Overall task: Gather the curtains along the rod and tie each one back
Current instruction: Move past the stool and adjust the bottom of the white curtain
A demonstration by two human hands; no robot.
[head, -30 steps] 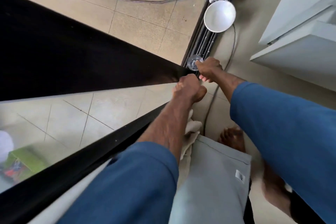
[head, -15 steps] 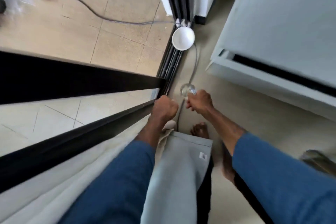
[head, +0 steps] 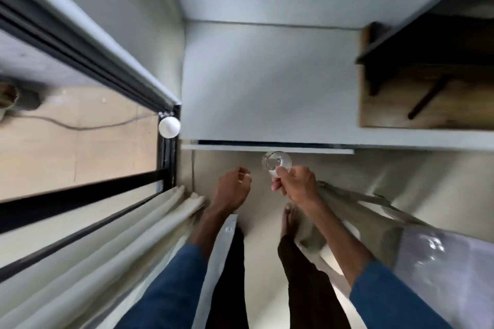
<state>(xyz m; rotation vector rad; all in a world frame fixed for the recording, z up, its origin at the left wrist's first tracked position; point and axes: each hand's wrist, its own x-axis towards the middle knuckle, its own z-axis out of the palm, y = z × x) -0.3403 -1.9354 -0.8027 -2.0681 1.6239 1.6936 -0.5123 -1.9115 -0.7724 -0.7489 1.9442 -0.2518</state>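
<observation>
Standing barefoot on a pale beige floor (head: 262, 222), the person has both blue-sleeved arms stretched out in the lower middle of the frame. The right hand (head: 295, 185) grips a small clear glass (head: 276, 161) round its lower part, tipped so the mouth faces the camera. The left hand (head: 232, 191) sits just left of it with fingers curled in, but it's too blurry to tell if anything is held there. It's apart from the curtain (head: 107, 262), which is cream-coloured and bunched in long folds along the lower left, right beside the black-framed sliding door (head: 80, 196).

Through the glass pane on the left you can see a tan floor outside, with a cable (head: 80, 127) snaking across it and a pot (head: 8, 99) at the far left edge. A white round thing (head: 169, 127) sits at the end of the door track, centre left. A white wall or cabinet front (head: 267, 75) fills the upper middle. A dark wooden shelf (head: 427, 75) takes the upper right, and some clear plastic (head: 441, 262) shows in the lower right.
</observation>
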